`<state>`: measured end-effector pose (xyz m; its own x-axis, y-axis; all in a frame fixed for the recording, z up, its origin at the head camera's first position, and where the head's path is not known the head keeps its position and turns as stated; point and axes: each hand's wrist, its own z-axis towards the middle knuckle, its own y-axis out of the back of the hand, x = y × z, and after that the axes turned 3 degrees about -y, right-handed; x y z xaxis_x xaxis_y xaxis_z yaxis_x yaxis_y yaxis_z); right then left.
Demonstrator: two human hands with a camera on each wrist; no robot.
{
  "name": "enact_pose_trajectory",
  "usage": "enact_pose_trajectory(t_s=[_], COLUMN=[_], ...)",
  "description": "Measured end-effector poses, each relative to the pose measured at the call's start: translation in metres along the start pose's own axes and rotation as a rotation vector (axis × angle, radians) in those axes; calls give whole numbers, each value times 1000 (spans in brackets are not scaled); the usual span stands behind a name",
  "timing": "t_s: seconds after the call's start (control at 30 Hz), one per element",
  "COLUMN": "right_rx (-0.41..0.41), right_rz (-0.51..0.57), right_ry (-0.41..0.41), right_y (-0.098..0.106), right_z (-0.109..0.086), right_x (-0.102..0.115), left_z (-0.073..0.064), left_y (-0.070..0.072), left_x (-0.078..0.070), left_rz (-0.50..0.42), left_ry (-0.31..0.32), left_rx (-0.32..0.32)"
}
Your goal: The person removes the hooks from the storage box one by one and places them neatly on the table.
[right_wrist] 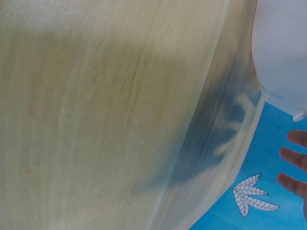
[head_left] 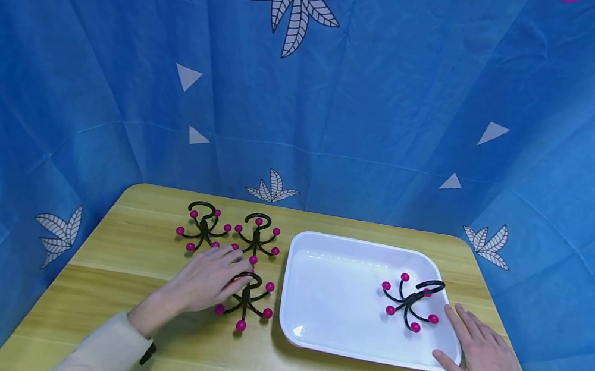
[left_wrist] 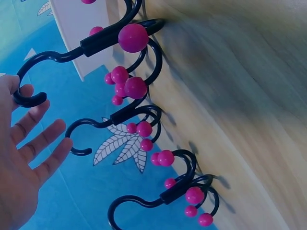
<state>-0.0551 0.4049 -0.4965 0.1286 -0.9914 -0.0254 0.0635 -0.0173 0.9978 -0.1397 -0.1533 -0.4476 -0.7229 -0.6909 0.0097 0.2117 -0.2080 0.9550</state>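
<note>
In the head view my left hand is over the nearest black multi-arm hanger, thumb and index finger pinching its curved top hook. This hanger stands on its spread, pink ball-tipped arms; the left wrist view shows its hook between the fingertips, the other fingers stretched out. Two similar hangers, one at the back left and one to its right, stand behind it. My right hand rests at the right rim of a white tray, fingers spread. Inside the tray a fourth hanger leans toward its right side.
The tray stands on a wooden table to the right of the three hangers. A blue patterned cloth hangs behind the table and along its sides. In the right wrist view the tray's outer wall shows at upper right.
</note>
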Motion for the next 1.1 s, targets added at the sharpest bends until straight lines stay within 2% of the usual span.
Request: enact_pose_trajectory(t_s=[0.17,0.3,0.67,0.93,1.1], right_rx=[-9,-5,8,24,23], right_rz=[2,4,-9,5,-1], right_ry=[7,7,3,-8,-2], right_y=[0,0,0,1,2], right_z=[0,-1,0,0,0], right_x=[0,-1,-1,0,0], left_z=[3,12,41,64,78], left_y=[1,4,14,17,15], left_x=[-4,-11,-43,-69,-84], left_rz=[2,-18,-47,-52,-80], left_ry=[15,5,-49,-144,-178], left_rx=[-15,-32,-40,-151,-177])
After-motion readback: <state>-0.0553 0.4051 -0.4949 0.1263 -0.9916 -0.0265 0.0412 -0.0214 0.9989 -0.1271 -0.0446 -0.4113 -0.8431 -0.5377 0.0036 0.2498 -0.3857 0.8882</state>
